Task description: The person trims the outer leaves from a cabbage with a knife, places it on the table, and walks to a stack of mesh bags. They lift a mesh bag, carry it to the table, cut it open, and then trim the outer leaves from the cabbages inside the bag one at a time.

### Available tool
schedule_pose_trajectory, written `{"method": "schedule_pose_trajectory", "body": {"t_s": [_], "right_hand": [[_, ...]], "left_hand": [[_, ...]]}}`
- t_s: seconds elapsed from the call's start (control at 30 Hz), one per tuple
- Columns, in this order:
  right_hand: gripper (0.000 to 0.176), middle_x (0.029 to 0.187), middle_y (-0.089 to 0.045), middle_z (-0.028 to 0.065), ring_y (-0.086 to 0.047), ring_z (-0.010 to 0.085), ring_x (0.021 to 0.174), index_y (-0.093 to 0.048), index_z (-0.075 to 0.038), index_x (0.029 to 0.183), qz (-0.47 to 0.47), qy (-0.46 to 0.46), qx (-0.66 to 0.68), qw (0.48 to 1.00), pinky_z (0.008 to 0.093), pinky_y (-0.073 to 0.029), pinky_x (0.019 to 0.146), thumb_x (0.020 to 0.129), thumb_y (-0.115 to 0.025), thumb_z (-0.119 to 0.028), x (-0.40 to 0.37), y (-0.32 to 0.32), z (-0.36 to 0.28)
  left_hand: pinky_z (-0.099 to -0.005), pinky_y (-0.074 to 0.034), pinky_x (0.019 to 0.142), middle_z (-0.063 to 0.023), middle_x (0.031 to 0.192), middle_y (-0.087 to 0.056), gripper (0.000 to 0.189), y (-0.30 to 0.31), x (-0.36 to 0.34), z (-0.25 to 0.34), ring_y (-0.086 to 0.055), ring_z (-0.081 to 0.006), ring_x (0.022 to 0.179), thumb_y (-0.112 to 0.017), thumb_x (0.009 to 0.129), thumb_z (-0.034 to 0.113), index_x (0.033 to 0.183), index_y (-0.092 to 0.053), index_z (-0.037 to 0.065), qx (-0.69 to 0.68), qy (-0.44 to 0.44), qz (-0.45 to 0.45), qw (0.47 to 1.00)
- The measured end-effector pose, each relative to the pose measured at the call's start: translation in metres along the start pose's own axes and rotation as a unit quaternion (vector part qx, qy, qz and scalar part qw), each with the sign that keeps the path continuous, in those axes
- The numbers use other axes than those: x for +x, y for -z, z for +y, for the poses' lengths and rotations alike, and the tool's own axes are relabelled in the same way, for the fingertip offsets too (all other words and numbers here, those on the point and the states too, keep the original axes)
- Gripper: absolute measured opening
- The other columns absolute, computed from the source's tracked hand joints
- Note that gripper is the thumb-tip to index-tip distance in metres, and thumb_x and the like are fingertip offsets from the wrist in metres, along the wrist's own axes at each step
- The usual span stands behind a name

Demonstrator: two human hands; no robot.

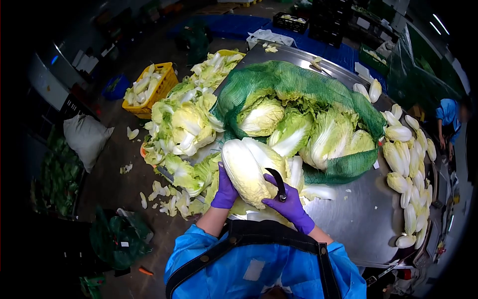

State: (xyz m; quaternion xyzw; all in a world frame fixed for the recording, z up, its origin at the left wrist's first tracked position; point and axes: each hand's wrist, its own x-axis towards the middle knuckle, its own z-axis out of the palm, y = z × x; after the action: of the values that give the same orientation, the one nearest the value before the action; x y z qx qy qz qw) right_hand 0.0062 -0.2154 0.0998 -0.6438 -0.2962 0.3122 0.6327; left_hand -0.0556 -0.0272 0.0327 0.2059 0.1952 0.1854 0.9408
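Observation:
A pale napa cabbage (244,172), stripped of its green outer leaves, is held tilted in front of my body. My left hand (225,189), in a purple glove, grips its left side; some fingers are hidden behind it. My purple-gloved right hand (293,205) is closed round a curved black knife (280,184), its blade pointing up, beside the cabbage's lower right. Just beyond, a green mesh bag (298,79) lies open on the metal table (343,214) with several leafy napa cabbages (328,134) inside. Loose pale leaves (318,192) lie near my right hand.
Trimmed leaves (184,124) are heaped along the table's left side and spill onto the floor. Several trimmed cabbages (408,174) line the right edge. A yellow crate (167,82) of pale pieces stands at the left. Another person in blue (448,117) is at the far right.

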Motion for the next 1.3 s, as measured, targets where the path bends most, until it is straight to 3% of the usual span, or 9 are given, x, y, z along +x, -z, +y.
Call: {"method": "schedule_pose_trajectory", "body": {"t_s": [0.07,0.13,0.2,0.5,0.6,0.67,0.8,1.03,1.3], "right_hand": [[0.067,0.127,-0.047,0.0103,-0.057,0.0082,0.081,-0.043,-0.004,0.127,-0.007,-0.02,-0.007,1.0,0.0215,-0.046,0.07,0.067,-0.073,-0.006,0.002,0.001,0.0],[0.064,0.128,-0.046,0.0118,-0.055,0.0156,0.101,-0.044,-0.004,0.125,0.014,0.19,-0.113,0.975,0.0257,-0.046,0.081,0.068,-0.073,-0.007,0.009,-0.003,0.014],[0.057,0.128,-0.045,0.0138,-0.045,0.0215,0.116,-0.049,-0.004,0.12,0.017,0.181,-0.178,0.967,0.0298,-0.042,0.09,0.069,-0.072,-0.007,0.006,-0.005,0.0],[0.016,0.08,-0.066,0.0046,-0.058,0.0069,0.06,-0.065,-0.003,0.09,0.092,0.113,-0.107,0.983,0.0188,-0.045,0.054,0.074,-0.065,-0.001,-0.01,0.009,0.019],[0.013,0.078,-0.066,0.0031,-0.058,0.0058,0.063,-0.065,-0.002,0.087,0.16,-0.077,-0.014,0.984,0.0188,-0.045,0.056,0.073,-0.063,-0.001,-0.016,0.027,0.026],[0.035,0.09,-0.065,0.0044,-0.059,0.0094,0.078,-0.06,-0.003,0.104,0.199,0.052,-0.189,0.96,0.0222,-0.046,0.07,0.07,-0.065,0.0,-0.01,0.039,0.036],[0.048,0.088,-0.064,0.0057,-0.059,0.0124,0.076,-0.051,-0.007,0.12,0.149,-0.001,-0.166,0.975,0.0252,-0.046,0.069,0.074,-0.066,-0.009,-0.008,0.033,0.016],[0.023,0.061,-0.058,0.0067,-0.058,0.0146,0.056,-0.061,-0.007,0.098,-0.016,-0.055,-0.14,0.988,0.0268,-0.045,0.055,0.09,-0.046,-0.023,-0.012,0.026,-0.003],[0.02,0.065,-0.059,0.0104,-0.058,0.0203,0.056,-0.064,-0.005,0.089,0.07,0.09,-0.245,0.963,0.0285,-0.046,0.053,0.088,-0.05,-0.019,-0.015,0.022,0.007]], "left_hand": [[-0.047,-0.03,0.101,-0.0141,0.134,-0.036,0.071,-0.002,-0.001,-0.002,-0.038,-0.0311,0.12,-0.041,0.082,0.058,0.134,-0.029,0.012,-0.016,-0.007,-0.002,1.0],[-0.0473,-0.031,0.101,-0.0133,0.134,-0.035,0.072,0.001,0.003,-0.004,-0.038,-0.0311,0.12,-0.042,0.082,0.059,0.135,-0.028,0.012,0.004,-0.017,-0.01,1.0],[-0.0476,-0.031,0.1,-0.0126,0.134,-0.035,0.073,0.0,0.004,-0.004,-0.038,-0.0311,0.12,-0.043,0.081,0.06,0.135,-0.027,0.013,0.024,-0.03,-0.02,0.999],[-0.0459,-0.029,0.102,-0.0129,0.134,-0.035,0.069,-0.004,0.003,0.006,-0.036,-0.0299,0.121,-0.05,0.082,0.05,0.135,-0.027,0.011,0.027,-0.085,0.022,0.996],[-0.0463,-0.029,0.102,-0.0124,0.134,-0.035,0.068,-0.004,0.003,0.011,-0.036,-0.0299,0.121,-0.05,0.083,0.049,0.135,-0.027,0.011,-0.032,-0.09,0.038,0.995],[-0.0463,-0.029,0.102,-0.0121,0.134,-0.035,0.068,0.0,0.005,0.012,-0.036,-0.0299,0.121,-0.05,0.083,0.049,0.134,-0.027,0.011,-0.053,-0.097,0.016,0.994],[-0.0467,-0.03,0.101,-0.0128,0.134,-0.035,0.068,0.011,0.001,0.004,-0.036,-0.0299,0.121,-0.05,0.083,0.049,0.133,-0.028,0.01,0.002,-0.074,0.017,0.997],[-0.0347,-0.036,0.095,-0.0108,0.119,-0.048,0.085,-0.013,-0.011,0.011,-0.047,-0.0231,0.11,-0.077,0.06,0.032,0.127,-0.035,0.001,0.236,-0.091,-0.097,0.963],[-0.0336,-0.036,0.095,-0.0106,0.119,-0.048,0.089,-0.025,-0.018,0.013,-0.047,-0.0221,0.11,-0.079,0.057,0.03,0.127,-0.035,0.0,0.278,-0.096,-0.102,0.95]]}}
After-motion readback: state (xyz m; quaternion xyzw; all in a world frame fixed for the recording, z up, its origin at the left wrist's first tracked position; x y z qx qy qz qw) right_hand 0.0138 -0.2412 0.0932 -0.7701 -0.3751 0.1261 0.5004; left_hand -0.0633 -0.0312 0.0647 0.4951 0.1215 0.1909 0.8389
